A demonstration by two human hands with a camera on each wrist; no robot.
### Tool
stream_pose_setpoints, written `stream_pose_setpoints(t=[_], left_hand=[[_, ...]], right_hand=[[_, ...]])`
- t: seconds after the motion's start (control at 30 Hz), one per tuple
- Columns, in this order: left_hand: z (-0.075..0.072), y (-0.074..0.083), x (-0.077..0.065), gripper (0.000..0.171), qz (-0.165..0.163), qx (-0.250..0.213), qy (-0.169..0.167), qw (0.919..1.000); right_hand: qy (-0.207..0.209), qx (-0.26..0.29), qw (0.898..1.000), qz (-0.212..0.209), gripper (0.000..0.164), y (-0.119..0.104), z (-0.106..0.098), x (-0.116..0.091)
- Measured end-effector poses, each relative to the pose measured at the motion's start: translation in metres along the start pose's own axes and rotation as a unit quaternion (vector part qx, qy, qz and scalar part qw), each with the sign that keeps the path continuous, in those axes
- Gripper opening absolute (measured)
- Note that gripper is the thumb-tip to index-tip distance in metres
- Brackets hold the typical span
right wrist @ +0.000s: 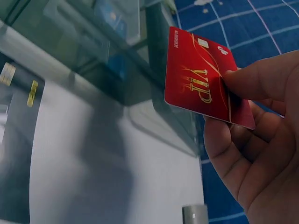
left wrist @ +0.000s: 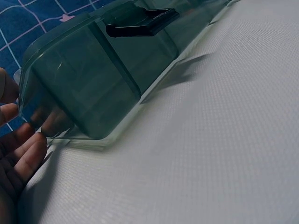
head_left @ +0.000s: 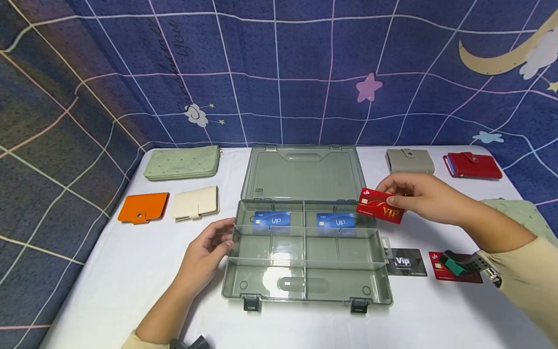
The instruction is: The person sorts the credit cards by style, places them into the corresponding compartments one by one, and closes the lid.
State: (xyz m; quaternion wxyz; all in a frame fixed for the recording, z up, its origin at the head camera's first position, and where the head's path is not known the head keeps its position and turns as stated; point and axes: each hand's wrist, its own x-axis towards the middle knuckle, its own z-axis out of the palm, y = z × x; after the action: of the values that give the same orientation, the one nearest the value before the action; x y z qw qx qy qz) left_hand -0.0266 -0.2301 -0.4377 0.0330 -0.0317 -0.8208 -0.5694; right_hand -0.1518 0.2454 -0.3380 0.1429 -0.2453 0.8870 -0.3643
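Between thumb and fingers, my right hand (head_left: 411, 196) pinches a red VIP card (head_left: 378, 205) over the right wall of a translucent grey-green divided box (head_left: 266, 276). The right wrist view shows the red card (right wrist: 196, 74) tilted, held by one end. My left hand (head_left: 209, 254) rests against the box's left side, fingers loosely bent. In the left wrist view, fingertips of the left hand (left wrist: 23, 156) touch the box's outer wall (left wrist: 84, 84). One blue VIP card (head_left: 272, 219) lies in the back left compartment, another blue VIP card (head_left: 335, 221) in the back right.
The box's lid (head_left: 305, 172) lies open at the back. Right of the box are a black Vip card (head_left: 407, 262) and another red card (head_left: 440, 271), partly covered by the wrist strap. Wallets stand around: green (head_left: 183, 164), orange (head_left: 141, 207), cream (head_left: 193, 202), grey (head_left: 410, 161), red (head_left: 474, 166).
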Motion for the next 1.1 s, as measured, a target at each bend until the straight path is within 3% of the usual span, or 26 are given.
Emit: stream_pose_setpoints(t=[0.2,0.57,1.1], left_hand=[[0.000,0.000,0.000,0.048,0.001,-0.001,-0.001,1.0000],[-0.001,-0.001,0.001,0.048,0.005,-0.004,-0.004,1.0000],[-0.001,-0.003,0.001,0.048,0.030,0.006,-0.001,0.9995]], right_hand=[[-0.036,0.045,0.998,-0.017,0.022,-0.014,0.012,0.013],[-0.067,0.066,0.994,-0.051,0.026,-0.039,0.038,0.037],[-0.100,0.088,0.985,-0.112,0.027,-0.084,0.097,0.075]])
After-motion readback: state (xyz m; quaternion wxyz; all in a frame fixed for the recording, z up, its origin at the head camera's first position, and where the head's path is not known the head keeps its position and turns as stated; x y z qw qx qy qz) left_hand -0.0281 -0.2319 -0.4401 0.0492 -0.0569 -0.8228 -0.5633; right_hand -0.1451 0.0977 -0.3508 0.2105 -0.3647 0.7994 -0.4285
